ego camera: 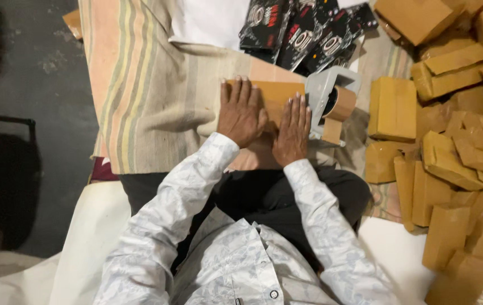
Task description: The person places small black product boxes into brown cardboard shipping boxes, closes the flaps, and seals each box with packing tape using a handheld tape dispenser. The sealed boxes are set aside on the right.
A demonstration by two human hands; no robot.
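Far left: we see bare grey floor [44, 73] and a dark chair-like frame [4, 121], unused. Next, a striped cloth [140, 85] spread as our work surface, running under the hands.

Our left hand [241, 113] lies flat, fingers spread wide, palm down on the left half of a brown taped parcel [278, 93]. It grips nothing; it presses. The parcel sits on the cloth right in front of our knees, mostly covered by both hands, only its upper edge showing.

Our right hand [292, 133] lies likewise flat and open on the parcel's right half, fingers together, pointing away from us. Fingertips come close to a grey tape dispenser [332, 93] loaded with a brown roll, standing just beside the parcel's right end; whether it touches the parcel we cannot tell.

Behind the parcel: a cluster of black printed packs [303, 28] lying fanned, beside a white sheet [207, 22].

Far right: a loose heap of wrapped brown parcels [456, 147], same colour as ours, piled on floor and cloth.

Judgement: the step in hand looks like smoothing down tape on a wrapped parcel. The next move would call for lifting both palms without peeling an edge, then a grasp by the sides, since the dispenser crowds the right end.
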